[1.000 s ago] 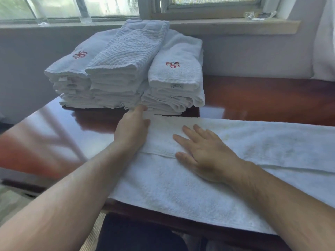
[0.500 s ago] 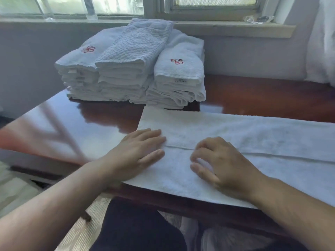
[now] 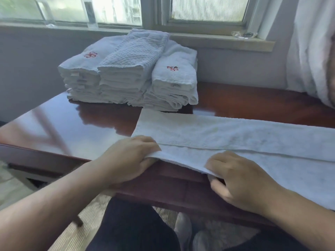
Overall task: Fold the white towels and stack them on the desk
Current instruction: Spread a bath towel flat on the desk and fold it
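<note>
A long white towel (image 3: 235, 138) lies folded lengthwise across the glossy brown desk (image 3: 81, 127), running off to the right. My left hand (image 3: 126, 160) grips its near left corner, thumb on top and fingers curled under the lifted edge. My right hand (image 3: 241, 180) pinches the same near edge a little further right, fingers tucked beneath the cloth. That near edge is raised slightly off the desk. Behind, at the back of the desk, stand three side-by-side stacks of folded white towels (image 3: 134, 73), two topped with red embroidery.
A window sill (image 3: 217, 40) runs behind the stacks, against a grey wall. White fabric (image 3: 311, 51) hangs at the right edge. The desk's front edge is close to my legs, with carpet floor (image 3: 76, 230) below on the left.
Both hands went from pressing flat on the towel to sliding back to its near edge and gripping it. The near edge is now lifted off the desk.
</note>
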{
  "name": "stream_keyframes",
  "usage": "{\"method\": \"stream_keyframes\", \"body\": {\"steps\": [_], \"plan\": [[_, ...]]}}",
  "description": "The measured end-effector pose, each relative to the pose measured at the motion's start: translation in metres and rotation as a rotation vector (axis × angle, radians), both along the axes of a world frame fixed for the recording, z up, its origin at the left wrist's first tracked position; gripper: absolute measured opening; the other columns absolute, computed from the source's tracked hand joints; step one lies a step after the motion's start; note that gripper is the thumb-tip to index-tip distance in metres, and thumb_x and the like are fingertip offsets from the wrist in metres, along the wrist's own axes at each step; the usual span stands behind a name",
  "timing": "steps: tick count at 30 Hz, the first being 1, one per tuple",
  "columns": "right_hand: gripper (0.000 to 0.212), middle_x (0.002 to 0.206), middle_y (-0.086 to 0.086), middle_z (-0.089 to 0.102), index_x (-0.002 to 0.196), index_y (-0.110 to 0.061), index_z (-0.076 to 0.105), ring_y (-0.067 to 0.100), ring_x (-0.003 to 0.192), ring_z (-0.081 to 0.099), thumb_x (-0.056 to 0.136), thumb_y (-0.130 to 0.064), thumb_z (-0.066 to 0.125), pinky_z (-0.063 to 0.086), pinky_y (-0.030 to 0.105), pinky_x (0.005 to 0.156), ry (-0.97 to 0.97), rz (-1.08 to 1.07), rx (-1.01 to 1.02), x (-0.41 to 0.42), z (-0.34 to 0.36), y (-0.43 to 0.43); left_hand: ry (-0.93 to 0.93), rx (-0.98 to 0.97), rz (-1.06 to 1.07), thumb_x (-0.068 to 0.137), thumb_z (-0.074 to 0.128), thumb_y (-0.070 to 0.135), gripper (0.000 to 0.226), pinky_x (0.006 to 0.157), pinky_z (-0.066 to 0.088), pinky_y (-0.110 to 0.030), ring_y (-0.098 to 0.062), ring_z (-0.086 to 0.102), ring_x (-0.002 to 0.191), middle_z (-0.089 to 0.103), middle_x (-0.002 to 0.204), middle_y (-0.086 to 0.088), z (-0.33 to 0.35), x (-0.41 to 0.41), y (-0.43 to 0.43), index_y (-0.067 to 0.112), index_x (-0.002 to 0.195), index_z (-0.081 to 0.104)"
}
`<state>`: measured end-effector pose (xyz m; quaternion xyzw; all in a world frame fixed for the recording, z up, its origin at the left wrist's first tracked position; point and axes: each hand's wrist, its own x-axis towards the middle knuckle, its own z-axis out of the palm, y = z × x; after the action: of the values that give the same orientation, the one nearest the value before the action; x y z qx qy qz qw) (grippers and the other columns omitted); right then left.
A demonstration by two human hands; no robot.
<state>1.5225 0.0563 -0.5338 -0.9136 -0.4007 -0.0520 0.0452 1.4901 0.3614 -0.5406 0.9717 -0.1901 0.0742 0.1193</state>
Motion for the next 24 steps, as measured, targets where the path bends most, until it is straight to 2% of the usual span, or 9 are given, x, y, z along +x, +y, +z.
{"method": "stream_keyframes", "body": {"steps": [2,4,7,11,16,20,22,24], "plan": [[0.015,0.086,-0.011,0.051,0.083,-0.026,0.050,0.013,0.084,0.049,0.093,-0.037,0.047,0.044,0.032,0.069,0.000,-0.153,-0.072,0.012,0.009,-0.007,-0.014,-0.014,0.066,0.101,0.048,0.041,0.020,0.079,0.051,-0.040,-0.013,0.058,0.096,0.057,0.100,0.016,0.008,0.011,0.000,0.030,0.095,0.063],[0.022,0.082,-0.009,0.054,0.080,-0.026,0.046,0.015,0.079,0.053,0.098,-0.039,0.046,0.041,0.034,0.064,0.020,-0.299,-0.101,0.029,0.018,-0.014,-0.016,-0.006,0.139,0.100,0.050,0.045,0.024,0.075,0.050,-0.040,-0.017,0.055,0.087,0.054,0.087,0.012,0.017,0.025,0.000,0.029,0.083,0.058],[0.036,0.071,-0.004,0.056,0.073,-0.022,0.045,0.015,0.069,0.053,0.101,-0.043,0.051,0.041,0.037,0.062,0.154,-0.393,0.022,0.060,0.029,-0.018,-0.029,0.075,0.256,0.098,0.051,0.054,0.034,0.067,0.037,-0.034,-0.017,0.044,0.082,0.049,0.072,0.013,0.031,0.052,-0.002,0.032,0.072,0.045],[0.042,0.068,-0.003,0.056,0.069,-0.018,0.045,0.016,0.067,0.054,0.101,-0.044,0.054,0.042,0.037,0.063,0.149,-0.401,0.090,0.099,0.035,-0.014,-0.075,0.170,0.283,0.094,0.053,0.058,0.037,0.065,0.034,-0.034,-0.019,0.042,0.081,0.042,0.069,0.013,0.043,0.090,-0.001,0.029,0.072,0.046],[0.034,0.070,-0.008,0.059,0.079,-0.026,0.057,0.010,0.065,0.056,0.098,-0.054,0.054,0.040,0.031,0.055,0.107,-0.394,0.016,0.146,0.038,-0.008,0.028,0.227,0.314,0.091,0.056,0.061,0.046,0.060,0.032,-0.033,-0.020,0.049,0.078,0.045,0.070,0.012,0.041,0.132,0.008,0.027,0.064,0.043],[0.030,0.074,-0.009,0.061,0.079,-0.030,0.058,0.008,0.066,0.057,0.097,-0.053,0.058,0.037,0.030,0.054,0.158,-0.386,0.016,0.176,0.034,0.001,0.086,0.327,0.372,0.093,0.054,0.058,0.033,0.067,0.038,-0.033,-0.021,0.057,0.092,0.049,0.079,0.013,0.035,0.153,0.011,0.030,0.075,0.050],[0.027,0.076,-0.011,0.062,0.078,-0.033,0.058,0.005,0.069,0.058,0.096,-0.052,0.058,0.039,0.029,0.056,0.199,-0.392,0.041,0.186,0.027,0.003,0.022,0.413,0.381,0.092,0.054,0.054,0.021,0.080,0.042,-0.036,-0.023,0.059,0.108,0.061,0.102,0.009,0.030,0.155,0.009,0.035,0.099,0.060],[0.022,0.081,-0.014,0.064,0.082,-0.034,0.061,0.003,0.074,0.059,0.095,-0.051,0.059,0.044,0.028,0.061,0.221,-0.396,0.067,0.189,0.020,0.004,-0.053,0.441,0.349,0.092,0.055,0.049,0.037,0.095,0.040,-0.040,-0.025,0.054,0.119,0.059,0.123,0.004,0.021,0.155,-0.001,0.035,0.126,0.054]]}}
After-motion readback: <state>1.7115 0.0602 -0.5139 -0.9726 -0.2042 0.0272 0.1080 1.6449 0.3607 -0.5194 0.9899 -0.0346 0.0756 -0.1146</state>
